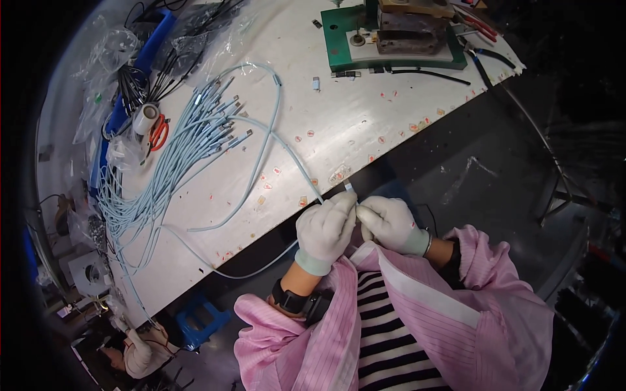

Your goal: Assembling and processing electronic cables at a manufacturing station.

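Both of my hands wear white gloves and meet just off the table's front edge. My left hand (326, 225) is closed on a light-blue USB cable, whose plug (349, 187) sticks up past the fingertips. Pressed close beside it, my right hand (393, 225) is closed in a pinch at the same cable, just below the plug; the exact grip is hidden by the fingers. A length of light-blue cable (297, 159) runs from the left hand back over the table. To the left lies a large bundle of similar cables (163, 156), with many plugs pointing right.
On the white table (339, 130) stands a green-based fixture (398, 39) at the back right, near pliers (479, 26). One loose plug (316, 83) lies mid-table. Orange scissors (158, 133) and a white roll (145, 119) sit left. A blue stool (199, 322) and another person (147, 352) are lower left.
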Available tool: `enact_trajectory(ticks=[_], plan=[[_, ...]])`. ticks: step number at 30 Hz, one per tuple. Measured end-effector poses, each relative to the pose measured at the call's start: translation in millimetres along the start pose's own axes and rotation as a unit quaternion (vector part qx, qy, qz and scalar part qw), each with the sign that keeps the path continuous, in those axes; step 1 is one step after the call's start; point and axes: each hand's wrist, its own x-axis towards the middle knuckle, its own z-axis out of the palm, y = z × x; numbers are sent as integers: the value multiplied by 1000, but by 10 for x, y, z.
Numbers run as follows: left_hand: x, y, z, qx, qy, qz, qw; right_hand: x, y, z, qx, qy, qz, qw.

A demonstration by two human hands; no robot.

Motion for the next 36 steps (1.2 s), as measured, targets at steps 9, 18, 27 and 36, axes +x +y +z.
enact_trajectory(ticks=[9,18,27,36], plan=[[39,-50,31,47,20,53,997,104,-21,-38,99,-26,10,995],[16,-128,85,48,37,75,995,206,69,-14,147,-25,21,989],[-18,-166,14,47,-30,68,996,295,199,-15,35,0,-76,997],[31,-136,52,73,24,76,994,296,104,-48,38,-6,-54,998]])
